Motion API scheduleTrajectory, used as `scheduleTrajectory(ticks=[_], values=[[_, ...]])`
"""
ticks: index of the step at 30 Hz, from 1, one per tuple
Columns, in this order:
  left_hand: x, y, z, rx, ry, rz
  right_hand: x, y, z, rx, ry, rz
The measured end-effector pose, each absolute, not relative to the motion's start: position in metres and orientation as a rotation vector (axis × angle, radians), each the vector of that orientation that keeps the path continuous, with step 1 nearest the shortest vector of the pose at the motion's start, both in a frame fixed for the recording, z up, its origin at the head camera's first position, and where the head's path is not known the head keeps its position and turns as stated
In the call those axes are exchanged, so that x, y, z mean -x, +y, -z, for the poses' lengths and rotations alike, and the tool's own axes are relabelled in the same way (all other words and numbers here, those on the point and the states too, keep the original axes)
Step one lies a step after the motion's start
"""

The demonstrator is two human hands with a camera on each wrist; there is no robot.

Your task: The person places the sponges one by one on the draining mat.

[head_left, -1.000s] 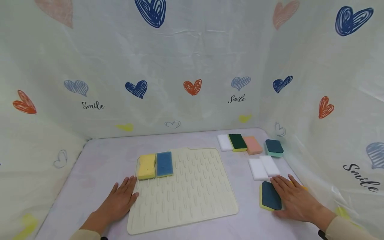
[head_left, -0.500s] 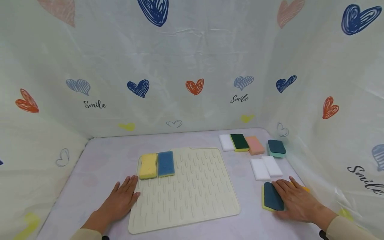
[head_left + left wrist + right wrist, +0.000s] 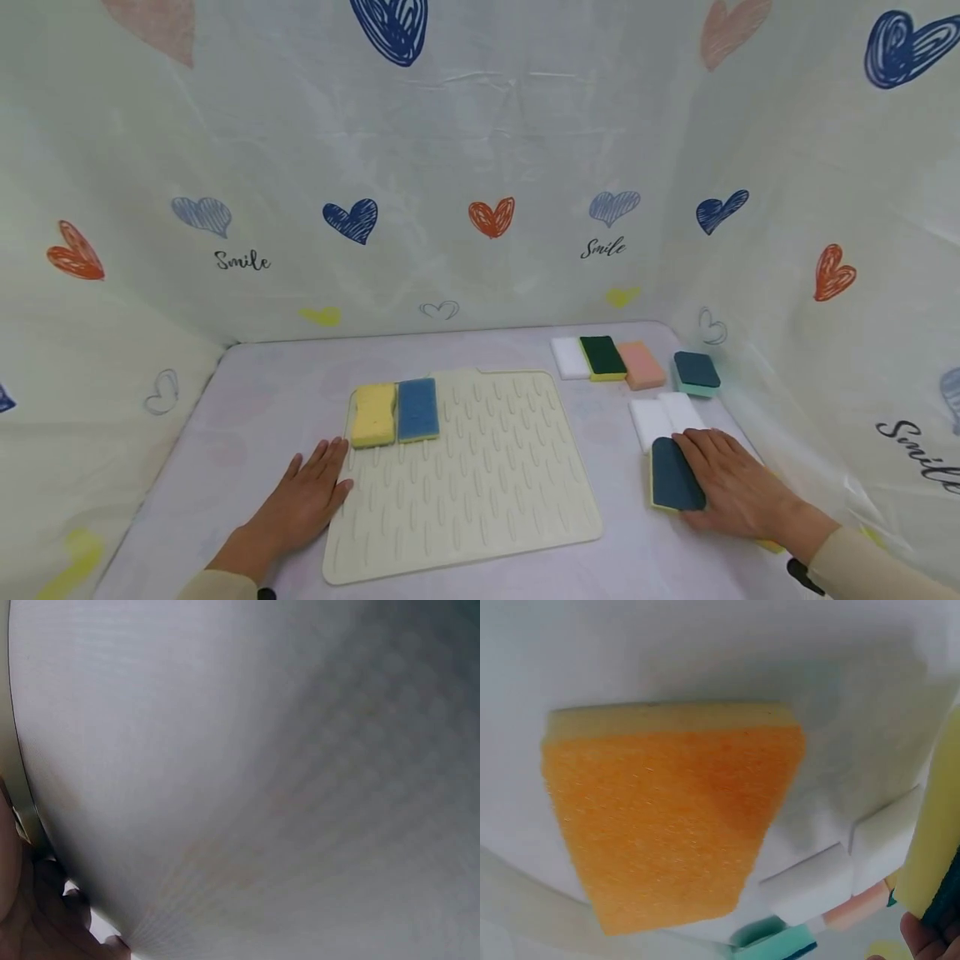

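Note:
My right hand (image 3: 742, 487) grips a yellow sponge with a dark blue scouring face (image 3: 673, 475), raised over the table's right side. Seen from the right wrist, that sponge (image 3: 939, 825) is up off the surface, with fingertips (image 3: 919, 937) at its end. Below that wrist lies an orange-faced sponge (image 3: 675, 825). My left hand (image 3: 303, 500) rests with straight fingers at the left edge of a cream ridged mat (image 3: 480, 500). On the mat's upper left, a yellow sponge (image 3: 373, 415) and a blue-faced sponge (image 3: 417, 410) lie side by side.
Two white sponges (image 3: 678, 410) lie just beyond the right hand. Farther back are a white sponge (image 3: 568, 358), a green-faced sponge (image 3: 603, 357), a pink sponge (image 3: 641, 365) and a teal sponge with a dark face (image 3: 696, 371). A heart-printed curtain (image 3: 420, 275) encloses the table.
My right hand has taken hold of the dark blue-faced sponge and lifted it from the table, slightly up toward the white sponges. The left hand has stayed on the mat's edge.

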State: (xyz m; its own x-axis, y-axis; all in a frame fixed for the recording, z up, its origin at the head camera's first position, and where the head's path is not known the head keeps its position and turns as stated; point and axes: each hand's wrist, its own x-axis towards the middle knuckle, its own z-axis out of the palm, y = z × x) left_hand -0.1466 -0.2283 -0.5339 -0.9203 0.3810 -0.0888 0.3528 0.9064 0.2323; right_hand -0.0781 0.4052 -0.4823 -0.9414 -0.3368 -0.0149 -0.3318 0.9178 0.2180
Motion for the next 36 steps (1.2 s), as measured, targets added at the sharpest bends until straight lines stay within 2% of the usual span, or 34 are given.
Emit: scheduleTrajectory(ticks=[36], values=[[0.148, -0.23, 0.533, -0.521, 2.904, -0.308, 0.21, 0.28, 0.473, -0.975, -2.643, 0.276]])
